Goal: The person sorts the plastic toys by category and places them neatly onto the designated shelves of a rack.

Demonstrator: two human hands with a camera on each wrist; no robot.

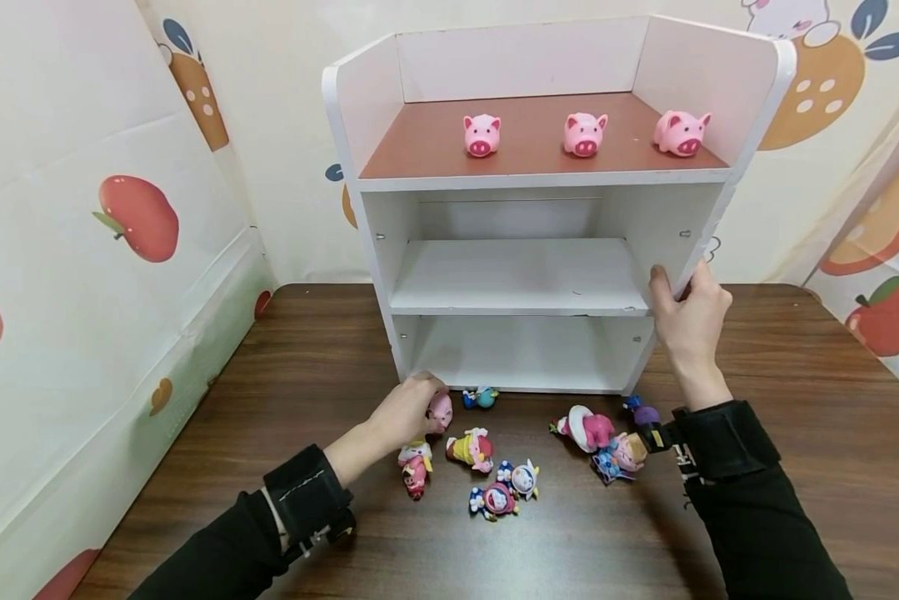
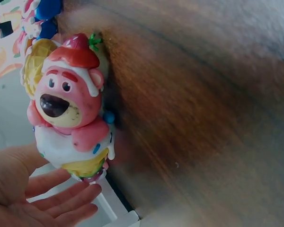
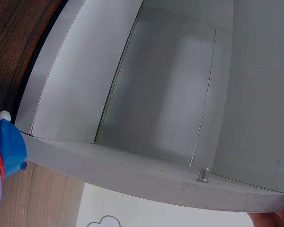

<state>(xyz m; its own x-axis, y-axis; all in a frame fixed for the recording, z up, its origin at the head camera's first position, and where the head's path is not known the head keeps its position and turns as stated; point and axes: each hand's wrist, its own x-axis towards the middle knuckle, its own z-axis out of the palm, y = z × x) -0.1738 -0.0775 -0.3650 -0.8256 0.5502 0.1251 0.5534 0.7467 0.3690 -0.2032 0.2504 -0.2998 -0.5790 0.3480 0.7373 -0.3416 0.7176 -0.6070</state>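
While I watch from afar, the left hand (image 1: 402, 410) reaches to a rounded pink plastic pig figurine (image 1: 441, 412) on the dark wood-grain worktop (image 1: 404, 562), near the base of a white shelf unit (image 1: 546, 178); I cannot tell whether its fingertips pinch it. The right hand (image 1: 689, 321) is clamped on the unit's right side panel, its thumb in front. A pink bear figurine in white and yellow (image 1: 415, 469) lies close below the left hand and blocks part of my left wrist view. Beside it lies a yellow-and-pink figurine (image 1: 473, 450); a blue-and-teal figurine (image 1: 481, 397) lies near the unit's front edge. Nearer me sit two blue-and-white figurines (image 1: 495, 500) (image 1: 524, 480). By the right wrist are a pink-and-white figurine (image 1: 591, 429), a blue-and-pink figurine (image 1: 620, 457) and a purple-and-blue figurine (image 1: 644, 413). Three pink pigs (image 1: 482, 136) (image 1: 585, 135) (image 1: 681, 133) stand on the unit's brown top.
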